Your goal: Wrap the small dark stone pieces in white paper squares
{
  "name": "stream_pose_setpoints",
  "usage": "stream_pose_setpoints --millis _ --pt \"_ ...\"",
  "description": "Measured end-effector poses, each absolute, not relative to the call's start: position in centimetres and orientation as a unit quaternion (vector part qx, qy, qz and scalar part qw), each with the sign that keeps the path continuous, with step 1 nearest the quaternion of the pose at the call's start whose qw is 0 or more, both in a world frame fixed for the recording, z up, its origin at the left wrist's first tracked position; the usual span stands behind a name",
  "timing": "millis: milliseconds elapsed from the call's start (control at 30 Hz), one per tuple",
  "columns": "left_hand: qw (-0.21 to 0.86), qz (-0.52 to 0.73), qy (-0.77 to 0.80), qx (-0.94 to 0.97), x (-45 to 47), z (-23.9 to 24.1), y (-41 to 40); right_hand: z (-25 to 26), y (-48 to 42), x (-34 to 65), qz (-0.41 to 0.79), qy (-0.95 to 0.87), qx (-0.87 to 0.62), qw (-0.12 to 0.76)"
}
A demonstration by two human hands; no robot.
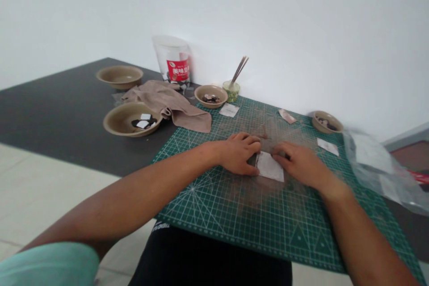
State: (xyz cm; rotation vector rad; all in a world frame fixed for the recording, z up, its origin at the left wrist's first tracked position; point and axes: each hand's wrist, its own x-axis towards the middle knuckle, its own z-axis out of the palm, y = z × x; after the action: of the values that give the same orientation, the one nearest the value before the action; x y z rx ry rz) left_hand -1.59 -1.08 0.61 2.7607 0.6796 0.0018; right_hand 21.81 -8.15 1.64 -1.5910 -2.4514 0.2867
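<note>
White square sheet point(271, 168), gridded mat point(214, 214), left grip point(239, 154) spread, right grip point(300, 163) curled, hold unclear

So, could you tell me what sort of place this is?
Probably a craft workspace: a green gridded cutting mat lies on a dark tabletop, with tan bowls of small pieces standing nearby.

A craft work corner, though home or workshop cannot be told: a green gridded plastic cutting mat point(234, 214), smudged brown, lies lower right on a dark grey tabletop point(60, 98); thin brown sticks point(240, 70) stand upper centre against a plain white wall point(268, 18); pale floor tiles point(43, 187) show lower left.
</note>
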Motion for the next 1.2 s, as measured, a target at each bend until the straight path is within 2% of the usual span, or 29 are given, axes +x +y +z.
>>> stream_pose_setpoints --millis 167,267,367,467,533,633,700,800,867,967,1033,1200 --pt "0.154 -0.004 0.227 0.962 -1.6 0.7 -1.1 1.7 -8.8 21.3 0.202 -0.856 -0.472 0.069" --pt "0.152 -0.006 0.230 0.961 -1.6 0.8 -1.1 1.5 -8.5 20.8 0.136 -0.843 -0.509 0.107" --pt "0.156 -0.010 0.238 0.959 -1.6 0.8 -1.1 1.8 -8.3 21.3 0.094 -0.821 -0.556 0.089" --pt "0.156 -0.010 0.231 0.960 -1.6 0.8 -1.1 2.2 -8.8 21.3 0.179 -0.841 -0.507 0.055" --pt "0.152 -0.006 0.227 0.962 -1.7 0.8 -1.1 2.0 -9.0 20.8 0.210 -0.853 -0.473 0.073" --pt "0.148 -0.007 0.232 0.961 -1.7 0.8 -1.1 1.6 -8.5 20.5 0.143 -0.841 -0.509 0.113" --pt "0.149 -0.011 0.237 0.960 -1.6 0.8 -1.1 1.7 -8.2 20.8 0.108 -0.825 -0.546 0.098" --pt "0.153 -0.010 0.230 0.961 -1.6 0.8 -1.0 2.0 -8.4 21.0 0.160 -0.839 -0.516 0.060" --pt "0.152 -0.007 0.223 0.963 -1.6 0.7 -1.0 1.9 -8.6 20.7 0.193 -0.859 -0.469 0.068" --pt "0.145 -0.002 0.228 0.963 -1.6 0.6 -0.9 1.5 -8.4 20.5 0.110 -0.857 -0.492 0.108" --pt "0.146 -0.003 0.235 0.961 -1.6 0.7 -1.0 1.5 -8.1 20.9 0.067 -0.834 -0.539 0.100" --pt "0.156 -0.011 0.227 0.961 -1.6 0.9 -1.0 1.4 -8.5 20.8 0.153 -0.868 -0.467 0.072"
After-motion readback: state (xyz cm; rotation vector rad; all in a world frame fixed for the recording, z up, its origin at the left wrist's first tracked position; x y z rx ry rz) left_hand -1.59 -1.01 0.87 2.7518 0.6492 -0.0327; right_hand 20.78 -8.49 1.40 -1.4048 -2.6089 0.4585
